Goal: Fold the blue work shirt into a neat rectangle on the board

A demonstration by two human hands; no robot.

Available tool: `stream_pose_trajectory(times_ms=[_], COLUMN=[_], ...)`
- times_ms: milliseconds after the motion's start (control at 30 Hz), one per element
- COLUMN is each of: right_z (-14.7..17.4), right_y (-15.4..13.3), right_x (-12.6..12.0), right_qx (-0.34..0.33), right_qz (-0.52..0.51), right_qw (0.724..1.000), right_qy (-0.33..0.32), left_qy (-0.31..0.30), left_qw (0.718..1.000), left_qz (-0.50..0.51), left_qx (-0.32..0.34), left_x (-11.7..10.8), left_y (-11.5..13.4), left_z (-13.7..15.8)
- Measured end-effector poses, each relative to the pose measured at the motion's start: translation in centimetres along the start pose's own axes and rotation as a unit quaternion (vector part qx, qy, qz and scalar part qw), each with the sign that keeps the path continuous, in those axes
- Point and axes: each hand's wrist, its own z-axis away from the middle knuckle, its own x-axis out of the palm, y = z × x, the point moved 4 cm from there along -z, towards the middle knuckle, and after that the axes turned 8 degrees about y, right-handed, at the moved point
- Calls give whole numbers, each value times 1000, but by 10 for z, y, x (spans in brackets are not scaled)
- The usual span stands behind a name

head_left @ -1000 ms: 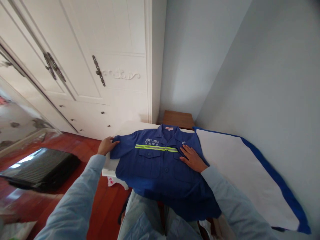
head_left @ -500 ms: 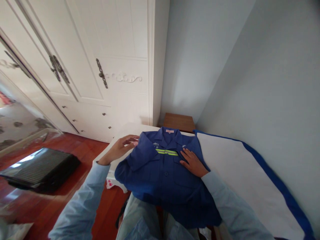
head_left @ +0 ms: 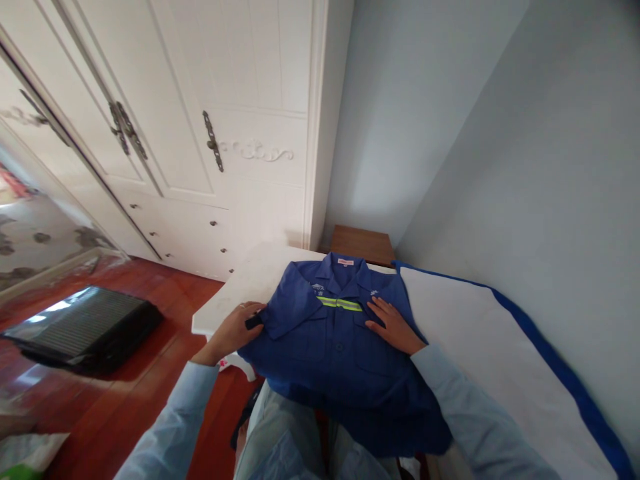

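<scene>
- Fingers of the left hand close on the edge of the folded-in left sleeve of the blue cotton work shirt with a yellow-green reflective stripe; the pinch looks shallow, so the cloth could slip free and the sleeve could spring back open.
- Right hand lies flat, fingers spread and holding nothing, on the shirt's chest just right of the stripe; if it lifts or slides while the left hand pulls, the whole shirt could skew and the fold line could go crooked.
- Blue shirt lies front up, collar at the far end, across the white bench and the near edge of the white sheet with a blue border on the right; its lower hem hangs over the near edge toward the person's lap, and that hanging weight could drag the shirt off.
- White bench top shows bare at the left of the shirt, with red-brown wooden floor below; a sleeve pushed too far left could drop over that edge.
- Black flat case lies well apart on the floor at the left and poses no snag that I can judge.
</scene>
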Motion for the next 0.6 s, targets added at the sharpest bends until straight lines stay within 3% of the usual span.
stream_pose_trajectory(times_ms=[67,167,233,300,400,467,600], right_z=[-9,-34,-56,-81,-121,-147,-187], right_y=[-7,-39,-77,-124,-190,-218,-227], right_x=[-8,-27,-36,-37,-20,2,50], right_qx=[18,22,-22,-104,-240,-281,-218], right_qz=[-12,-57,-103,-141,-148,-109,-15], right_qw=[1000,996,988,979,957,953,975], right_qy=[5,67,110,109,63,33,-27], left_qy=[14,48,85,137,206,231,241], left_qw=[1000,997,993,986,972,966,967], left_qz=[-4,4,15,34,81,100,78], left_qx=[-27,-66,-82,-89,-78,-52,22], left_x=[0,1,2,4,6,8,9], left_y=[-3,-8,-12,-16,-20,-20,-16], left_z=[1,3,5,9,15,19,26])
